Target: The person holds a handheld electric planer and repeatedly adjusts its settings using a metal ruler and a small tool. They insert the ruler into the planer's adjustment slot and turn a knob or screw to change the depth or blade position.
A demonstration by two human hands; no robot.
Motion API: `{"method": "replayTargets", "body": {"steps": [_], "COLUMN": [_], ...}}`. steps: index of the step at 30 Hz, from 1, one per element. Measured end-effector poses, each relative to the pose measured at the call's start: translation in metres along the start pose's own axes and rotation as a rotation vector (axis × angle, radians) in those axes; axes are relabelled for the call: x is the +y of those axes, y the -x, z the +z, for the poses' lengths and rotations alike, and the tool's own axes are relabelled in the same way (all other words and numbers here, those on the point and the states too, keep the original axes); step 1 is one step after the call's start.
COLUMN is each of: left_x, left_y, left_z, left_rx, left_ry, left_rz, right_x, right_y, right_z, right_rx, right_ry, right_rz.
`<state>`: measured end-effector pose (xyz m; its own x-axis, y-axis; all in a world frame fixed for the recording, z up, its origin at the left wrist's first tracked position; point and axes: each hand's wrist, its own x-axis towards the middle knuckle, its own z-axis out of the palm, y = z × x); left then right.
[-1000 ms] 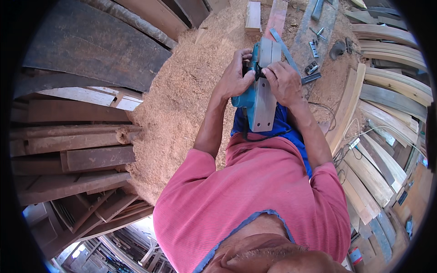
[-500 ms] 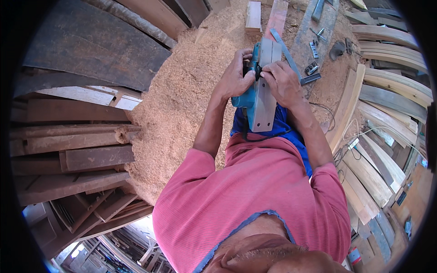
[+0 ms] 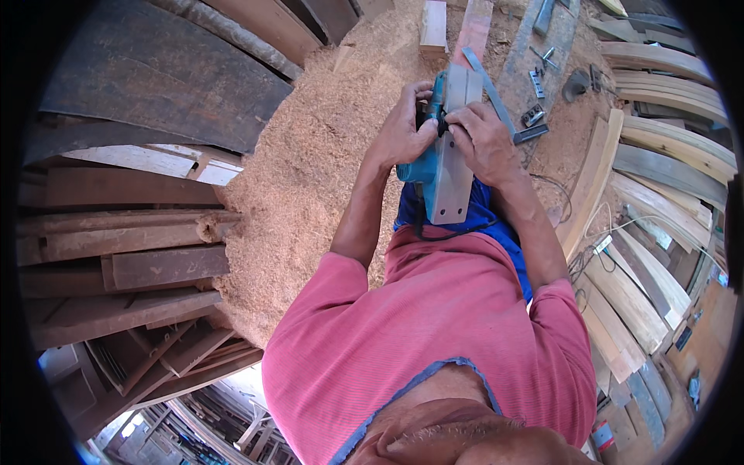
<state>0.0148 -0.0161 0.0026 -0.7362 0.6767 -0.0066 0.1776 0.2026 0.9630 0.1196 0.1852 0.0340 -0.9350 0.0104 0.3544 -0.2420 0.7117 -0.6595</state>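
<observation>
I saw a teal electric planer (image 3: 435, 159) turned upside down, its flat grey metal sole facing up toward me. It lay lengthwise, pointing away from my chest, raised above the sawdust. A black cord hung from its near end. Its teal body showed along the left side of the sole.
</observation>
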Motion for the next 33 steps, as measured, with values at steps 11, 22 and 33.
{"method": "replayTargets", "body": {"steps": [11,22,33], "left_x": [0.0005,0.0055,-0.0015], "left_y": [-0.0012,-0.0013,-0.0014], "left_z": [0.0014,-0.0008,-0.0006], "left_rx": [0.009,-0.015,-0.008], "left_ry": [0.009,-0.013,-0.02], "left_rz": [-0.008,0.003,0.004], "right_x": [-0.0015,-0.0017,0.0011], "right_y": [0.0016,-0.0027,-0.0026], "right_z": [-0.0022,-0.0011,-0.002], "right_rx": [0.013,0.038,0.012], "right_ry": [0.058,0.017,0.009], "right_rz": [0.007,0.008,-0.039]}}
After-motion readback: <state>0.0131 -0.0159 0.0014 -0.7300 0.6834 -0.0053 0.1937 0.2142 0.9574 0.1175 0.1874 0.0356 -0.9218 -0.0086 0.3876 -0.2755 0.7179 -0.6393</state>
